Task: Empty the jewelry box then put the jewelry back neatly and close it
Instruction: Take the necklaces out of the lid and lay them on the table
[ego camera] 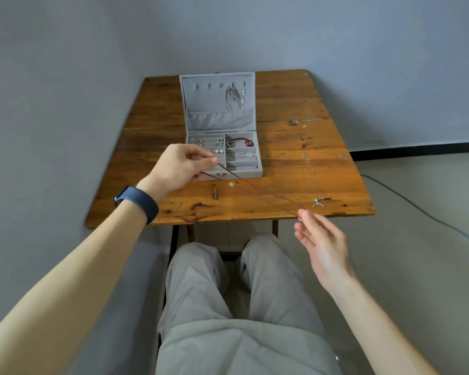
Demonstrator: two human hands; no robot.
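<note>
Chain (255, 189): reddish-brown and doubled. Two strands are stretched taut in the air above the near part of the table, in front of the box.
Long axis: far-left to near-right. The strands sit apart at the left end and meet at the right end.
Left hand (182, 165): thumb and fingers curl in and pinch the chain's two ends, just over the box's near-left corner.
Right hand (322, 244): fingertips pinch the fold of the chain and the other fingers are loosely straight. It is past the table's near edge, well apart from the box.
Nearer hand: the left, which is almost at the box. The right would have to travel far and left.
Box (241, 174): grey and open, on the far middle of the table, with its lid (183, 104) upright.
Hooks (209, 86): a row in the lid. The left ones are bare and the right ones carry silver necklaces (234, 97).
Trays: earrings (209, 144) on the left, a red bracelet (241, 142) at far right, and a bangle (245, 155) nearer than the bracelet.
Table (295, 104): wooden, with a wall along its left and far sides.
Loose pieces: a fine silver pendant necklace (318, 203) lies on the right near the table's near edge, close to the chain's right end. A bead (231, 184) and a small dark piece (214, 191) lie just in front of the box.
Room: open above the box and to its right, tight on the left by the wall.
Judgement: the chain probably goes onto a bare left hook, so it has to swing from slanted to hanging without snagging the box front.
</note>
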